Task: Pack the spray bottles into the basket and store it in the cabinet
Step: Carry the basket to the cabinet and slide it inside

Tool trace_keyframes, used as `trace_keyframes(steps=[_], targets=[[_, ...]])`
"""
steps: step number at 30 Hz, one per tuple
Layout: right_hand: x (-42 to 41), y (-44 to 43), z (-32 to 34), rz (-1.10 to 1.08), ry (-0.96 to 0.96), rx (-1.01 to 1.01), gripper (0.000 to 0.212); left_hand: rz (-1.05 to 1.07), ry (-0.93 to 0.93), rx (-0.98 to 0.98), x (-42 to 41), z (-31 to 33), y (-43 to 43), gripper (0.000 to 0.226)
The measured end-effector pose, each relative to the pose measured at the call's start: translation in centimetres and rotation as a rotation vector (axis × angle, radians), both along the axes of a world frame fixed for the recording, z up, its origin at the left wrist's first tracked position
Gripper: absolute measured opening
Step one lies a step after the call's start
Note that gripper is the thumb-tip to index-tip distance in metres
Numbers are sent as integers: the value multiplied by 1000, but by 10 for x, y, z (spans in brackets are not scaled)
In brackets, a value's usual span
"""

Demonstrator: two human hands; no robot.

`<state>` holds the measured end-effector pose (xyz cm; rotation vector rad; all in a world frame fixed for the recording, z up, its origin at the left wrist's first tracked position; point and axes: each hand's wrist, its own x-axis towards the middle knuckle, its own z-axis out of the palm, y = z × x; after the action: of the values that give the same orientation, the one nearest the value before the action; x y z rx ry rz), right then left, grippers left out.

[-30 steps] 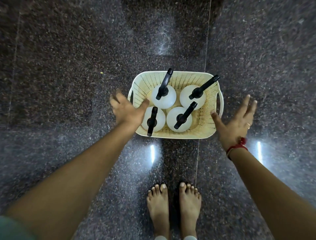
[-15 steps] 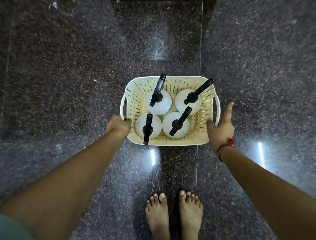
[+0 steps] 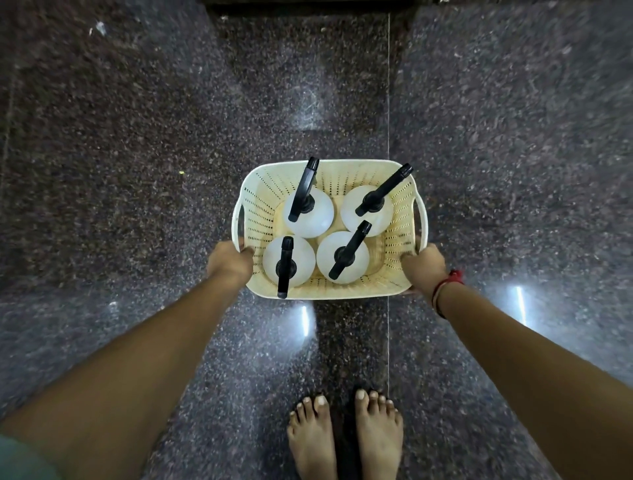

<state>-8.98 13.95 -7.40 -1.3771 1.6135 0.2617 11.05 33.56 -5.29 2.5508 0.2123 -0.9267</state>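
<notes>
A cream perforated plastic basket (image 3: 346, 291) is in front of me above the dark granite floor. Inside it stand several white spray bottles (image 3: 310, 214) with black trigger heads, all upright. My left hand (image 3: 230, 262) grips the basket's near left corner, fingers curled over the rim. My right hand (image 3: 424, 265) grips the near right corner the same way; a red thread band is on that wrist. Whether the basket rests on the floor or hangs just above it I cannot tell.
Polished speckled granite floor (image 3: 137, 171) lies all around, with light reflections near the basket. My two bare feet (image 3: 346, 435) stand close behind the basket. A dark edge (image 3: 308, 3) runs along the top of the view.
Both hands went from spread open beside the basket to closed on its near corners. The basket now sits lower in the view and nearer to me.
</notes>
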Motion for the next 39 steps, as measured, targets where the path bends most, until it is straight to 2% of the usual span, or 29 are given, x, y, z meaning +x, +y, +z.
trace_keyframes(steps=[7, 13, 17, 24, 30, 34, 37, 39], targets=[[1, -15, -2, -66, 54, -76, 32, -114, -30, 40, 5, -2, -19, 30], [13, -40, 0, -75, 136, -78, 32, -167, 33, 57, 17, 1, -48, 33], [18, -43, 1, -68, 165, -57, 31, -178, 52, 50, 20, 6, -52, 32], [12, -55, 9, 4, 94, 59, 27, -167, 90, -7, 22, 18, -61, 28], [5, -109, 35, 11, 28, -14, 25, -173, 52, -27, 18, 42, -115, 29], [-12, -162, 63, -60, 13, -18, 25, -265, 45, -59, 10, 70, -174, 29], [-27, -190, 93, -144, 2, -8, 22, -342, 31, -13, 2, 99, -210, 29], [-39, -211, 121, -203, -1, 0, 27, -364, 42, -23, -5, 126, -236, 29]])
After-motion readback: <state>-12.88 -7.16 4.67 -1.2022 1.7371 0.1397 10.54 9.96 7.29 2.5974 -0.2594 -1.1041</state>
